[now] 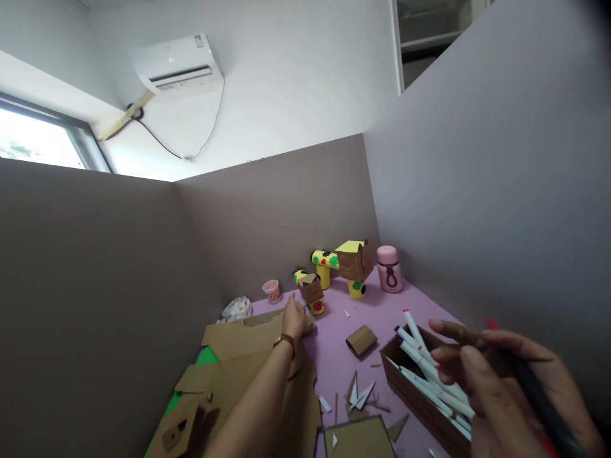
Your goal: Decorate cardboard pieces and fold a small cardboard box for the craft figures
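Note:
My left hand [293, 320] reaches forward over a sheet of brown cardboard [241, 343], its fingers curled on the sheet's far edge beside a small cardboard animal figure [311, 291]. A gold bracelet sits on that wrist. My right hand [501, 381] is close to the camera at the lower right, fingers closed round a dark marker pen [541, 401]. It hovers over a cardboard box [410, 397] filled with several white markers [429, 375].
A larger yellow and brown cardboard animal [346, 261], a pink flask [389, 268] and a small cup [272, 290] stand at the back of the purple table [334, 356]. A cardboard roll [361, 340] and paper scraps [360, 397] lie mid-table. Grey partition walls enclose three sides.

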{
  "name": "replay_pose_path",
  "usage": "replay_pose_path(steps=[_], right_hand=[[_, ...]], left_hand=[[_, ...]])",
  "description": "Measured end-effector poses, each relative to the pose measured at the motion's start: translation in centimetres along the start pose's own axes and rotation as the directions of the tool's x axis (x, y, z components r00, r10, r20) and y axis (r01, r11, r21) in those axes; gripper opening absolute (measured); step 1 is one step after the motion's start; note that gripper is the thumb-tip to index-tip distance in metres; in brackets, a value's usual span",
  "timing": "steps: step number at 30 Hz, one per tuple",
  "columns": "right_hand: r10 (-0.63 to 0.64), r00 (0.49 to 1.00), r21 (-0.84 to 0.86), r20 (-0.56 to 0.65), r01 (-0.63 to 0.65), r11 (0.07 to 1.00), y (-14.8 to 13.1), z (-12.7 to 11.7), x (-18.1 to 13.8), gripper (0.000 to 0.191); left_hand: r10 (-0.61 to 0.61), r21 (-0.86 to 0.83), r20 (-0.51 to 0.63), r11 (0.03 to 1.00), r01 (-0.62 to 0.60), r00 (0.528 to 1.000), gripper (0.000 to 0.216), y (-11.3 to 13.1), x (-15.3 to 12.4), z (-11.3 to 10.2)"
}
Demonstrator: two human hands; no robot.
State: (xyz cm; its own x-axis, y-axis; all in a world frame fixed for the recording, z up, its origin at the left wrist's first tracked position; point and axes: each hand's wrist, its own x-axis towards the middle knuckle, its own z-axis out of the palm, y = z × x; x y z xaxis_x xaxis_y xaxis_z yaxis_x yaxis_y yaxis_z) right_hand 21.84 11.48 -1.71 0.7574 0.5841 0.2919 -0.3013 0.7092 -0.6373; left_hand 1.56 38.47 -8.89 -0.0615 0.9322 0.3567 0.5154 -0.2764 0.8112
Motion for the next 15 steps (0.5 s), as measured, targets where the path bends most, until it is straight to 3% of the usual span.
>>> replay_pose_path(steps=[3, 7, 12, 15], right_hand=[[0.087, 0.995, 0.097, -0.055, -0.081, 0.992, -0.7, -0.6, 0.8, 0.019], [0.194, 0.978, 0.191, -0.078, -0.176, 0.966, -2.2, -1.1, 1.3, 0.001], [0.260, 0.962, 0.255, -0.083, -0.232, 0.939, -4.1, -1.5, 1.3, 0.017], [0.269, 0.961, 0.320, -0.064, -0.236, 0.918, -5.5, -2.0, 0.9, 0.024]], left_hand=[[0.044, 0.021, 0.038, 0.999, -0.045, 0.998, 0.031, 1.4, -3.7, -1.6], [0.085, 0.005, 0.144, 0.996, -0.086, 0.986, 0.040, 4.3, -9.9, -5.7], [0.109, 0.003, 0.224, 0.994, -0.112, 0.969, 0.041, 8.3, -18.7, -12.0], [0.126, 0.109, 0.145, 0.984, -0.142, 0.981, 0.039, 8.6, -23.4, -14.8]])
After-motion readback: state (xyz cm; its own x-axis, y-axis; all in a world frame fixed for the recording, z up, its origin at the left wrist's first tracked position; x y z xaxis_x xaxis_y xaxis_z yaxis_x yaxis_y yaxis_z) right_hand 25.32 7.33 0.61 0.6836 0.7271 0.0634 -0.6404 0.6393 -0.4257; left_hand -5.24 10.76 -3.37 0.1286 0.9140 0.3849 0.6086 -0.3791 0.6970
